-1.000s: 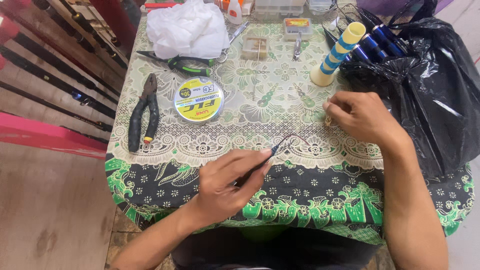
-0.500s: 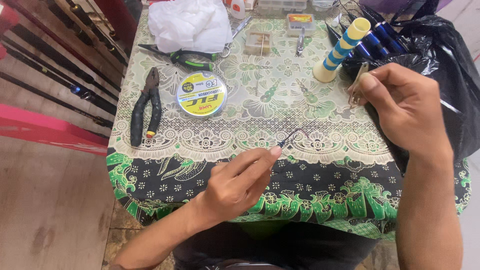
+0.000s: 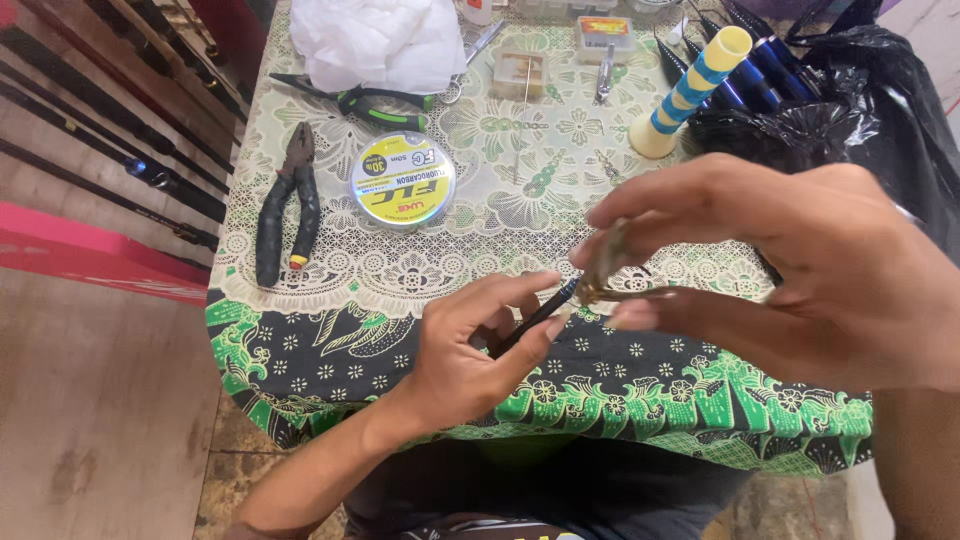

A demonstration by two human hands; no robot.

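Note:
My left hand [image 3: 470,350] grips a thin dark tool [image 3: 535,315] with a bent tip, its end pointing up to the right. My right hand [image 3: 800,270] is raised close to the camera and pinches a small brownish metal piece [image 3: 605,265] between thumb and fingers. The tool's tip meets that piece over the table's front edge. Both hands hover above a table covered in a green patterned cloth with a cream lace overlay [image 3: 480,200].
Black pliers [image 3: 285,200] lie at the left, a round spool of line [image 3: 403,180] beside them, green-handled cutters [image 3: 365,98] and a white plastic bag [image 3: 375,40] behind. A striped foam handle [image 3: 690,90] and a black bag [image 3: 860,110] sit at the right. Dark rods [image 3: 100,150] lean on the left.
My right hand has come up toward the camera and leftward with the small piece, meeting the tool's tip. My left hand has stayed near the table's front edge.

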